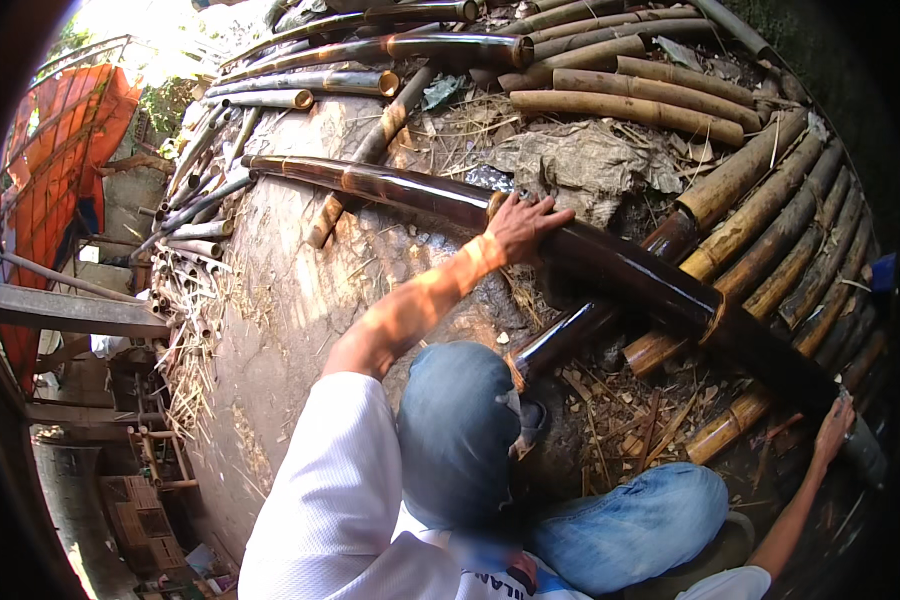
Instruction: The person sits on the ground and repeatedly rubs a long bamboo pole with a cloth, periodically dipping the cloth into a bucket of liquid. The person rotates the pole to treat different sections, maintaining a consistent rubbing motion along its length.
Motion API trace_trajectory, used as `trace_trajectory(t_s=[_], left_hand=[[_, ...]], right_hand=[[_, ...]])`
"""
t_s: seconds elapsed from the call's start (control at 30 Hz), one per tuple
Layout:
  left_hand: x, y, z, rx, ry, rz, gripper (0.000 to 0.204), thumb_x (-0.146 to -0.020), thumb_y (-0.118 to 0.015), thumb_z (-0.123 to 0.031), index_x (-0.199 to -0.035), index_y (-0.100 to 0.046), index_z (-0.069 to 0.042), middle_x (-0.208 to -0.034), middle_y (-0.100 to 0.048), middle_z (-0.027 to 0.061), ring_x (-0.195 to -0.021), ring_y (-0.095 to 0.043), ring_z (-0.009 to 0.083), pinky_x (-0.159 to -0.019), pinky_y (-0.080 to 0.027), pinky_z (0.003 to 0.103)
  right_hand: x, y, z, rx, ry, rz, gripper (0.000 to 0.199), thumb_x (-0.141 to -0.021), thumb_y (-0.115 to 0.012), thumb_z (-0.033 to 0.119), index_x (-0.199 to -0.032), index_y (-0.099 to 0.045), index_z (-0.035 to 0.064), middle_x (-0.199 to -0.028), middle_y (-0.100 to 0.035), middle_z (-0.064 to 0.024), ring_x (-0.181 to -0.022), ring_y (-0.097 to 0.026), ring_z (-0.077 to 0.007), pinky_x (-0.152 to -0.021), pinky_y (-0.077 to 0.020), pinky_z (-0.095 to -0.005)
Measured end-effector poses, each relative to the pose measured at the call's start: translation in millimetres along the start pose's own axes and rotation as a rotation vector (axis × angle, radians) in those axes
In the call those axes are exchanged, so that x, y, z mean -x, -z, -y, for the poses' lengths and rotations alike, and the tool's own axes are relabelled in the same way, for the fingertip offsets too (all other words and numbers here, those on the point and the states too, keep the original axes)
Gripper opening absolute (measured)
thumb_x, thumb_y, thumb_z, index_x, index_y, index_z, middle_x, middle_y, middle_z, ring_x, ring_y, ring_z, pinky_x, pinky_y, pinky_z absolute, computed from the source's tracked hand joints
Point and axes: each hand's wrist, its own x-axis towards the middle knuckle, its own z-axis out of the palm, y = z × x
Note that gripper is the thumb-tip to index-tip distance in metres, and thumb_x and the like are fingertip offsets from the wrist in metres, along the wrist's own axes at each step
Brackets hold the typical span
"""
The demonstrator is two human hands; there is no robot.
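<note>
A long, dark brown, glossy bamboo pole (650, 273) slants from the upper left down to the lower right in front of my knees. Over its top, near the middle, lies my left hand (525, 228), its fingers bent across the shiny surface. My right hand (835, 428) is closed at the pole's near right end, close to a greyish section. Whether a small item is also in those fingers cannot be made out. A shorter dark bamboo piece (570, 338) passes crosswise beneath the pole.
Several yellow-brown bamboo poles (760, 215) lie side by side at the right. More poles (370, 50) are stacked at the far side. A crumpled sack (590, 165) rests beyond the pole. Wood chips (620, 425) litter the ground. An orange tarp (60, 150) hangs at the left.
</note>
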Motion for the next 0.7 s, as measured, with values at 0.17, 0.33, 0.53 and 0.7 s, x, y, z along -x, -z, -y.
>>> trace_trajectory(t_s=[0.17, 0.33, 0.53, 0.7], left_hand=[[28, -22, -15, -0.007, -0.023, -0.103, 0.114, -0.065, -0.089, -0.047, -0.161, -0.030, -0.033, -0.145, -0.052, 0.0125, -0.120, -0.063, 0.0339, -0.113, -0.036, 0.056], [47, -44, -16, -0.061, -0.128, -0.258, 0.110, -0.065, -0.088, -0.047, -0.160, -0.033, -0.032, -0.146, -0.053, 0.0121, -0.127, -0.060, 0.0328, -0.110, -0.042, 0.051], [75, -10, -6, -0.021, -0.116, 0.115, 0.120, -0.060, -0.091, -0.050, -0.162, -0.032, -0.032, -0.154, -0.049, 0.0151, -0.131, -0.057, 0.0345, -0.103, -0.048, 0.052], [104, 40, 5, -0.124, -0.190, 0.036, 0.122, -0.054, -0.093, -0.053, -0.159, -0.036, -0.030, -0.136, -0.057, 0.0103, -0.119, -0.060, 0.0329, -0.097, -0.050, 0.049]], right_hand=[[40, 5, -36, 0.058, 0.012, -0.011, 0.054, -0.112, -0.038, 0.042, -0.150, -0.048, 0.0043, -0.146, -0.049, -0.0239, -0.137, -0.047, -0.0424, -0.112, -0.0399, -0.0474], [103, 26, -11, 0.124, -0.136, -0.024, 0.058, -0.112, -0.035, 0.043, -0.153, -0.046, 0.0029, -0.148, -0.047, -0.0252, -0.139, -0.045, -0.0432, -0.114, -0.0377, -0.0476], [155, 52, 16, 0.392, -0.095, -0.003, 0.046, -0.111, -0.037, 0.040, -0.146, -0.055, 0.0154, -0.143, -0.053, -0.0179, -0.130, -0.054, -0.0388, -0.105, -0.0452, -0.0511], [182, 70, 52, 0.292, -0.150, -0.024, 0.044, -0.111, -0.040, 0.040, -0.139, -0.060, 0.0133, -0.133, -0.058, -0.0159, -0.121, -0.059, -0.0390, -0.099, -0.0480, -0.0512]])
